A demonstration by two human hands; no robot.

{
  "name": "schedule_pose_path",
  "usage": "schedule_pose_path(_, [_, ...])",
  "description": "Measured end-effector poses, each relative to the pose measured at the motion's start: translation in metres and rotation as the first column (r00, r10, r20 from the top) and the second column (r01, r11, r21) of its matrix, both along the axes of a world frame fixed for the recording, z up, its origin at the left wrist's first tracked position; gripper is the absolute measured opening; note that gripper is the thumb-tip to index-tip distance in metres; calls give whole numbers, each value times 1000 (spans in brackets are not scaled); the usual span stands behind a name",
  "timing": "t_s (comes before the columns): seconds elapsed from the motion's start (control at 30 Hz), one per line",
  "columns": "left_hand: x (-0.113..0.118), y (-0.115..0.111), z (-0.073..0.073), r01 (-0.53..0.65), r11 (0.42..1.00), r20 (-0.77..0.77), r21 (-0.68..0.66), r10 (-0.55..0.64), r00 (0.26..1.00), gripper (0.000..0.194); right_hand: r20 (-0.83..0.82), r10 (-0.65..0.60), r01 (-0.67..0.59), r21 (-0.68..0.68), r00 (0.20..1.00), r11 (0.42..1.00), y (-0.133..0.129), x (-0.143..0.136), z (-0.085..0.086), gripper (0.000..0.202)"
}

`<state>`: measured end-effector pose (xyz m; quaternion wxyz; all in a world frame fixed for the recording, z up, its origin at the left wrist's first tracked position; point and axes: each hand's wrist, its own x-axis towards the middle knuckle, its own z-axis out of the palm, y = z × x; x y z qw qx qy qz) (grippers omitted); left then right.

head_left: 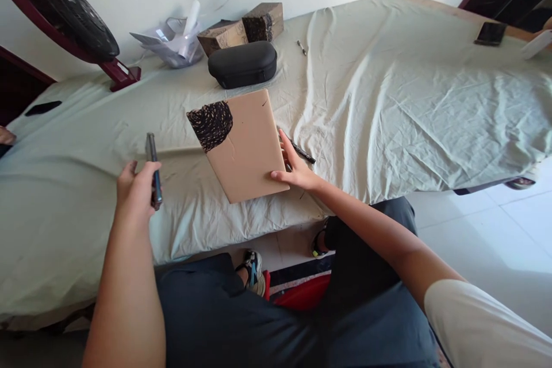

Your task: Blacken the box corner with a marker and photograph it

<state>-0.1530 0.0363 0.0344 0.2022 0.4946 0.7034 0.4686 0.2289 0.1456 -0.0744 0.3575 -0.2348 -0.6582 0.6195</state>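
My right hand (297, 167) grips the right edge of a tan cardboard box (250, 149), thumb on its top face and fingers behind the edge. A dense black scribble fills the box's upper left corner, and a small black tick is near its upper right corner. Just beyond that hand, a black marker pen (304, 152) lies on the cloth, partly hidden by my fingers. To the left, my left hand (135, 187) is closed around a phone (153, 169), seen edge-on above the cloth. How far the box is lifted off the cloth I cannot tell.
A pale cloth (409, 103) covers the table. Behind the box are a black zip case (242, 63), a scribbled carton (263, 20), a plastic basket (172, 49) and a fan (64, 11). Dark flat objects lie at both sides. Parts of other people's hands show at the edges.
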Motion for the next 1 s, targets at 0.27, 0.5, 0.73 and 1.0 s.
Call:
schedule_pose_path(0.27, [117,-24,34,-202,979,733,-18,150,664,60,-31,-10,11,28,999,1000,9,-4,-15,166])
schedule_pose_path(0.5, [137,-16,12,-243,964,657,112,112,746,69,-29,-16,17,39,999,999,7,-3,-13,166])
schedule_pose_path(0.73, [141,-5,7,-270,911,409,313,128,904,67,-26,-4,5,33,1000,999,3,-2,-4,166])
schedule_pose_path(1.0, [156,-6,7,-206,891,136,405,164,977,68,-1,1,-1,14,1000,1000,1,1,-1,164])
